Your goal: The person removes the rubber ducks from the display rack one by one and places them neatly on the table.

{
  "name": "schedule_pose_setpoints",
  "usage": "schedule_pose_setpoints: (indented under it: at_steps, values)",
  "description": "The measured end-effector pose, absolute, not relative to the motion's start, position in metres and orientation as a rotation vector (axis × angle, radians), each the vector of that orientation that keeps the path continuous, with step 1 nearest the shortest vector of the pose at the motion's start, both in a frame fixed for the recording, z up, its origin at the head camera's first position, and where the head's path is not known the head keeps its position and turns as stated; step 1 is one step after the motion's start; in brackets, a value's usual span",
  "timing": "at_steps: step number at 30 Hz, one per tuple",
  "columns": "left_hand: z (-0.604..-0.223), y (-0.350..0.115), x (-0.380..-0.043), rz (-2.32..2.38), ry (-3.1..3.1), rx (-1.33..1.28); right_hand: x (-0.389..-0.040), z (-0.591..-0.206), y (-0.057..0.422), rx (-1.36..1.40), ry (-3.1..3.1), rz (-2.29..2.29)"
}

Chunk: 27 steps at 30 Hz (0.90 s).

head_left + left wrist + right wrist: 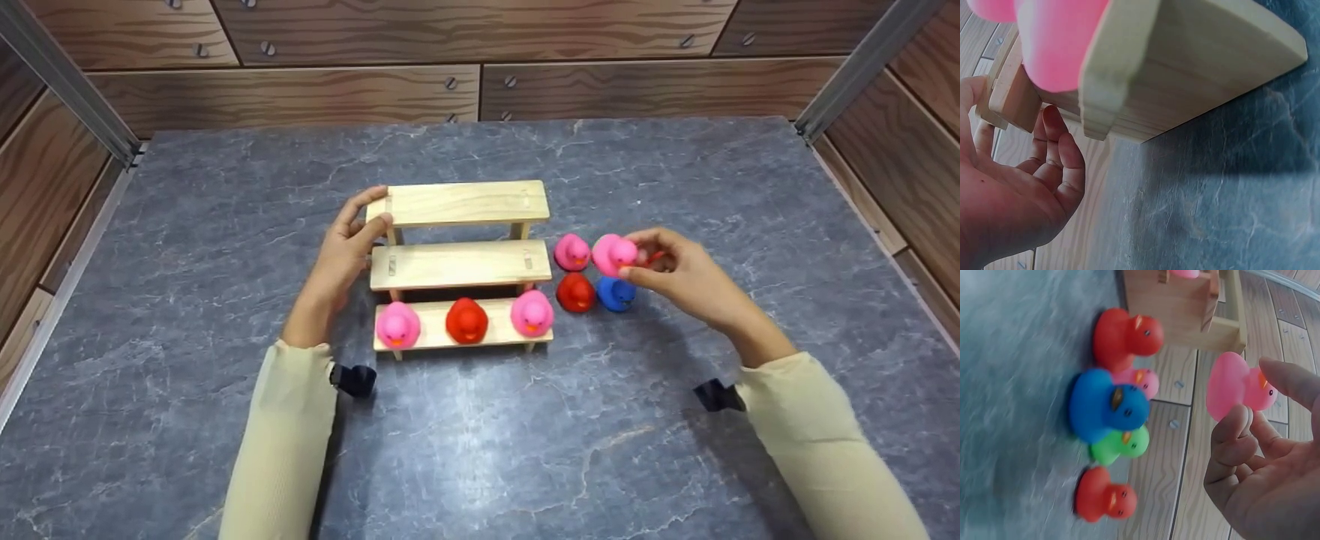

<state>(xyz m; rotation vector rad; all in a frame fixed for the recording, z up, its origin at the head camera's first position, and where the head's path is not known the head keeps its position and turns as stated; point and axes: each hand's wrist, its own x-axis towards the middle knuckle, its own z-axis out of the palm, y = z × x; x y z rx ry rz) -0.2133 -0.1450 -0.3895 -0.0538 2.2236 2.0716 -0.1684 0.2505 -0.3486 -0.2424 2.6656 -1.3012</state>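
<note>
My left hand (337, 255) grips the left end of the top step of a three-step wooden stand (461, 266), its thumb over the front edge. Between the right thumb and fingers, a pink rubber duck (611, 253) is pinched; in the right wrist view this pink duck (1225, 385) hangs clear of the tabletop. The right hand (686, 274) is to the right of the stand. On the bottom step sit a pink duck (398, 325), a red duck (466, 321) and another pink duck (532, 313). Both upper steps are bare.
Right of the stand stand a pink duck (572, 253), a red duck (575, 292) and a blue duck (616, 294). The right wrist view also shows a green duck (1120, 444) and another red duck (1105, 495). Wood-patterned panels (300, 94) border the grey marbled tabletop (465, 450).
</note>
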Motion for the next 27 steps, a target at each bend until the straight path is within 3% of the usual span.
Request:
schedule_pose_setpoints:
  at_steps: [27]
  values:
    - [-0.389,-0.145,-0.212,2.060,2.234,-0.059,-0.160,-0.381,0.312,-0.198,2.697,-1.227]
